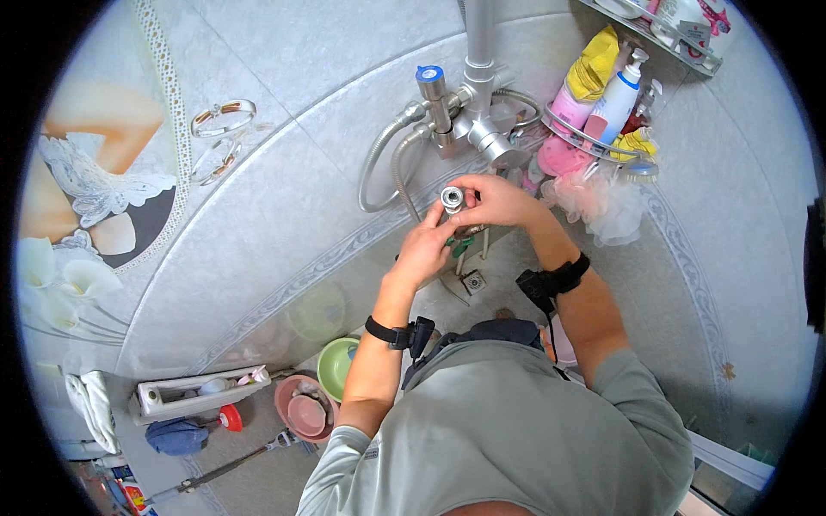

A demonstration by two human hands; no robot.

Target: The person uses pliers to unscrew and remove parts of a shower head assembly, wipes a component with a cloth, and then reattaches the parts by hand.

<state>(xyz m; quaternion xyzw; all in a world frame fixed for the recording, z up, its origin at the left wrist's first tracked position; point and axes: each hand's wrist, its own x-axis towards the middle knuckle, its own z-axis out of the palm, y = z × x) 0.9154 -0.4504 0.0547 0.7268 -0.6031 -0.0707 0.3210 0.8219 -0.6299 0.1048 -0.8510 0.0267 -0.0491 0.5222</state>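
Nearest lies the person's grey shirt (533, 413), with a pink basin (288, 398) and a green basin (331, 378) to its left. Farther off, fingers of the left hand (422, 252) and right hand (497, 203) grip a silver fitting (453, 198) between them, near a blue-capped valve (437, 103); far right, a wire rack (578, 143) holds bottles (618, 105).

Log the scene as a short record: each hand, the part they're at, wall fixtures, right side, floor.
left hand: fingers against the fitting; full grip unclear
right hand: holding the fitting between thumb and fingers
fitting: metal, round opening facing the camera
wall: blue-capped valve, curved hose, upright pipe
right side: white pump bottle, pouf
floor: drain; at left, green basin, pink basin
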